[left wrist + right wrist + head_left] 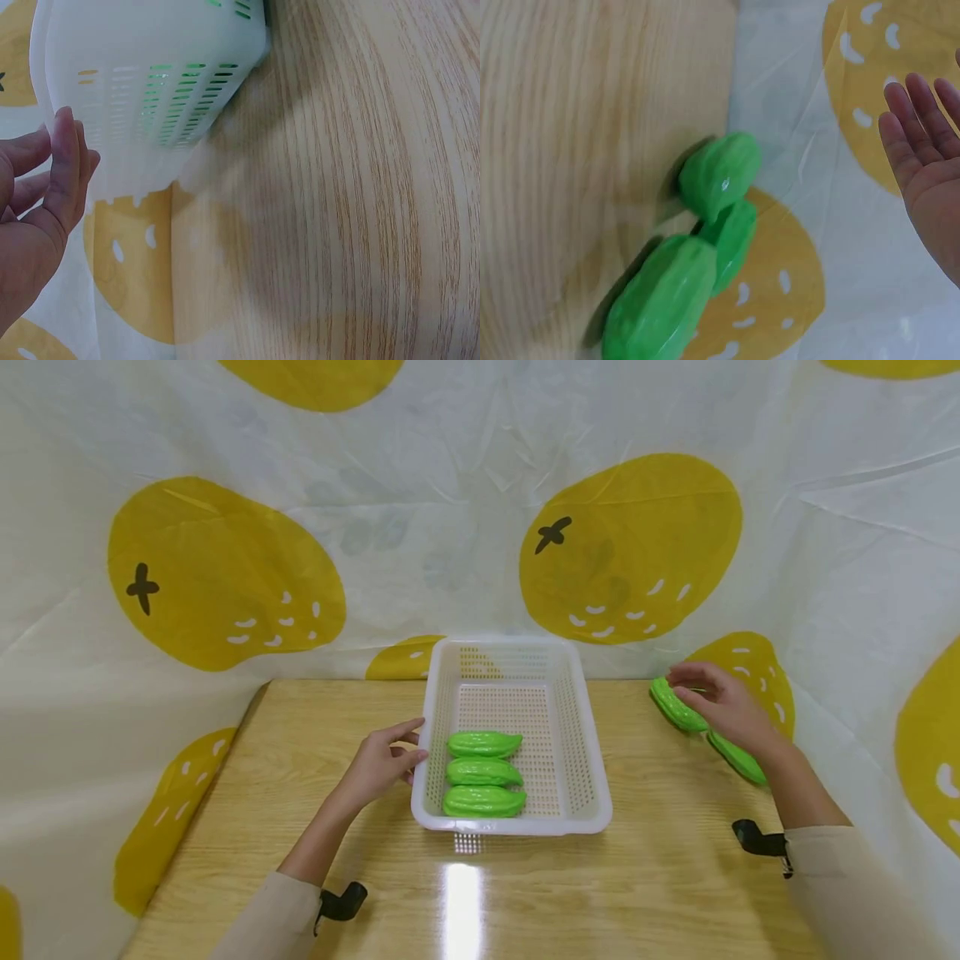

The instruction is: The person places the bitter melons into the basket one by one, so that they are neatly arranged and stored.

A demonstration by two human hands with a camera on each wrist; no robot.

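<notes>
A white perforated plastic basket [588,760] stands on the wooden table, with three glossy green bitter melons [483,802] lying in a row in its front left part. My left hand [378,764] touches the basket's left rim with fingers fairly straight; the left wrist view shows its fingers [66,161] against the outer wall. On the right, my right hand [720,702] hovers over more bitter melons [675,706], partly covering them in the head view. Three lie close together in the right wrist view, the nearest bitter melon [660,300] at the bottom. That hand holds nothing, its fingers apart from them.
A white cloth [442,552] printed with large yellow fruit hangs behind and beside the table. The wooden table top [570,893] extends in front of the basket and to both sides. Dark camera mounts [757,839] sit at both wrists.
</notes>
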